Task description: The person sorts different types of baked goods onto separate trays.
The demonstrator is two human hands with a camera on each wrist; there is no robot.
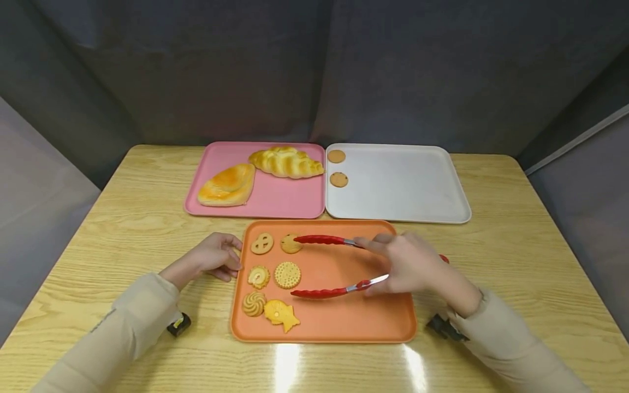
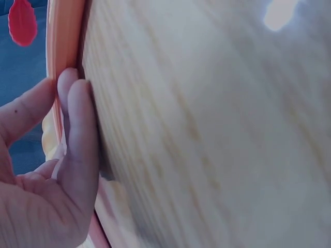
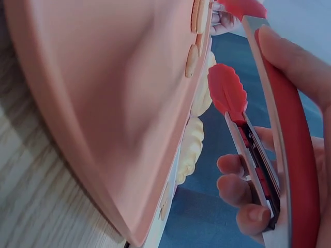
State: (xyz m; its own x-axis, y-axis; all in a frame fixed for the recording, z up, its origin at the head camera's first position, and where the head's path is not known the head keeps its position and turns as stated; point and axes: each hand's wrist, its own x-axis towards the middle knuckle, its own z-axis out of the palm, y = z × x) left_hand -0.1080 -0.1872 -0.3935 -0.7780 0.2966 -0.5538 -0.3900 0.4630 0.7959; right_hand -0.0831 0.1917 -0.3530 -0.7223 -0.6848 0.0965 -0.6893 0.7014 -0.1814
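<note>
1. The right hand (image 1: 410, 267) grips red-tipped metal tongs (image 1: 328, 265), arms spread wide; the far tip touches a round biscuit (image 1: 291, 243) — the near tip hangs free.
2. The left hand (image 1: 216, 256), fingers loosely curled, rests against the smooth orange tray (image 1: 354, 322) edge; ridged, patterned biscuits lie between both hands.

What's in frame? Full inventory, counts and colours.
Table: 1, light wood, under everything.
Orange tray: 1, nearest the person.
Pink tray: 1, far left.
White tray: 1, far right.
Breads: 2, golden, on pink tray.
Round biscuits: 2, brown, on white tray's left edge.
Cookies: 6, tan, on orange tray's left side.
Tongs: 1, red, open over the cookies.
Left hand: at orange tray's left rim.
Right hand: holds tongs.
</note>
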